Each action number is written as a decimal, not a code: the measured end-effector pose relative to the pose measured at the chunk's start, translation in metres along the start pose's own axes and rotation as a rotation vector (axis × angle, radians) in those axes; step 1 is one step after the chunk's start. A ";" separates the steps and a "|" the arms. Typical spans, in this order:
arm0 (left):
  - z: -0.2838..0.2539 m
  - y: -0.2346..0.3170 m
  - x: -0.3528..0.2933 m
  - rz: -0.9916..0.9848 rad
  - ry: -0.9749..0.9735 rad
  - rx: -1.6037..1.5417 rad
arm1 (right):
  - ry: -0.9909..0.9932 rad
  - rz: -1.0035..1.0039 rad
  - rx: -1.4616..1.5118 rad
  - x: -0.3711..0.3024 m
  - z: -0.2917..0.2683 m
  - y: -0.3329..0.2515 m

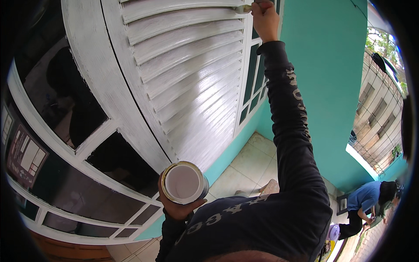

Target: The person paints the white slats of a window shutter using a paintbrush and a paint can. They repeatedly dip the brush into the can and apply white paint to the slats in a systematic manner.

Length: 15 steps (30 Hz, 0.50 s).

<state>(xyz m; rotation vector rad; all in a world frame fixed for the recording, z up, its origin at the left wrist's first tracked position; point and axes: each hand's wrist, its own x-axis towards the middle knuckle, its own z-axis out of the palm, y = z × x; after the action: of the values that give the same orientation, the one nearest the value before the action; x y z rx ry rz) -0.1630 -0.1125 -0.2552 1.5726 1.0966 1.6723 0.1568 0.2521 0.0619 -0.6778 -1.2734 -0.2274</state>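
High up at the top of the view, my right hand (265, 21) is closed round a paintbrush (242, 9). Its bristles touch the right end of an upper slat on a white louvered shutter (192, 74). The slats look freshly coated, with a wet shine around the middle. Low and near my chest, my left hand (179, 210) wraps round an open paint can (184, 182). White paint shows inside, and the can's rim is smeared. My right arm reaches up at full stretch in a dark sleeve.
Left of the shutter stands a white frame (94, 65) with dark glass panes (124, 159). A teal wall (323, 87) rises on the right, above a tiled floor (251, 161). At far right, a person in a blue shirt (366, 195) bends over near a wire fence (377, 105).
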 end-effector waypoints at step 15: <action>-0.010 0.012 0.011 0.069 -0.122 -0.124 | -0.349 -0.071 0.795 -0.066 0.041 -0.193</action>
<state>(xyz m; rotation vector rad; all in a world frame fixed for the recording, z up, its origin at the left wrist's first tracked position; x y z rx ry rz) -0.1724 -0.1110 -0.2387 1.6253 0.8692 1.6330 0.0040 0.1105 0.0715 0.0187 -1.5720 0.3495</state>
